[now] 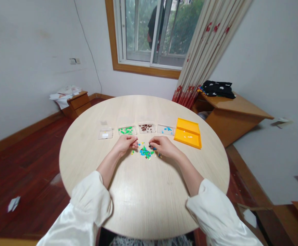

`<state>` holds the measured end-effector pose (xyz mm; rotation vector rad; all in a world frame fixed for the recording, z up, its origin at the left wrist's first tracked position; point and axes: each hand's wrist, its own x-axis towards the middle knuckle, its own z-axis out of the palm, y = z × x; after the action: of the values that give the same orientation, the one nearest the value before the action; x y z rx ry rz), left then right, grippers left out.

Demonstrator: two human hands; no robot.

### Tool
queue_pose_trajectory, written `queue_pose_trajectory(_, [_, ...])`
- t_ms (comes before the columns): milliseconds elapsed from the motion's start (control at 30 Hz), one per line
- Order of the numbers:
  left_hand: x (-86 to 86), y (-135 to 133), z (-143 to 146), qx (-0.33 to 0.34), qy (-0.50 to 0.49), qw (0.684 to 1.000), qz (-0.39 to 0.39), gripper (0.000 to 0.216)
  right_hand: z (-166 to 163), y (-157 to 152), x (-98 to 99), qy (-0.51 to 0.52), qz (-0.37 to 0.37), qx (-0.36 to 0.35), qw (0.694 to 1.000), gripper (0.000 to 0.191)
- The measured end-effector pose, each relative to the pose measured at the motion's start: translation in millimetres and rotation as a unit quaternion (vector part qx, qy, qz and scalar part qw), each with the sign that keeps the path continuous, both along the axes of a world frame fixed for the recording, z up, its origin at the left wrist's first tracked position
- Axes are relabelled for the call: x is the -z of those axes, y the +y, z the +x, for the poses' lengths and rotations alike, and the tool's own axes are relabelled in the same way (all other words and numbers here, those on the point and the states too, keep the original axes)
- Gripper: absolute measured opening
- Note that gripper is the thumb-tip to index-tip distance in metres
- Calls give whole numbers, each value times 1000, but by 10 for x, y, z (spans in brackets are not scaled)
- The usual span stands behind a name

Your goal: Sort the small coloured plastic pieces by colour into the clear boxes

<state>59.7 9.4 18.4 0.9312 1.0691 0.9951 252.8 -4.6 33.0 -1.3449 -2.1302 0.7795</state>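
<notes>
Mixed small building bricks, green, blue, yellow and some dark, lie in a loose pile on the round table between my hands. On the pile's left, my left hand has its fingers curled together; a tiny blue brick shows by the fingertips, and whether it is held I cannot tell. Over the right edge of the pile, my right hand pinches a small dark brick. Just beyond the hands stand clear trays: one with green bricks, one with brown bricks, one with blue bricks.
A small clear box with something white inside stands left of the trays. At the right lies an open yellow case with a few pale pieces. The pale round table reaches toward a window and curtain. Wooden cabinets stand either side.
</notes>
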Motion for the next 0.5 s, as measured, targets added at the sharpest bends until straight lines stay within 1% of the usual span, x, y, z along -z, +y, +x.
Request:
queue_pose_trajectory(67, [-23,-5,7,-15,-18,999,-23,17,-27,15,34,84,-42,23,995,14])
queue_pose_trajectory(167, [-62,-18,20,-34,-45,997,-52,16,-96,29,73,215,-112,59,968,8])
queue_pose_trajectory(267, [-91,-25,30,-46,-69,994,-67,16,-172,35,85,313,-166,98,930,5])
queue_pose_trajectory(367, [-113,-24,31,-58,-83,992,-74,17,-221,31,75,385,-205,117,892,7])
queue_pose_trajectory(500, [-138,-24,30,-65,-86,991,-82,15,-227,28,64,467,-263,141,832,14])
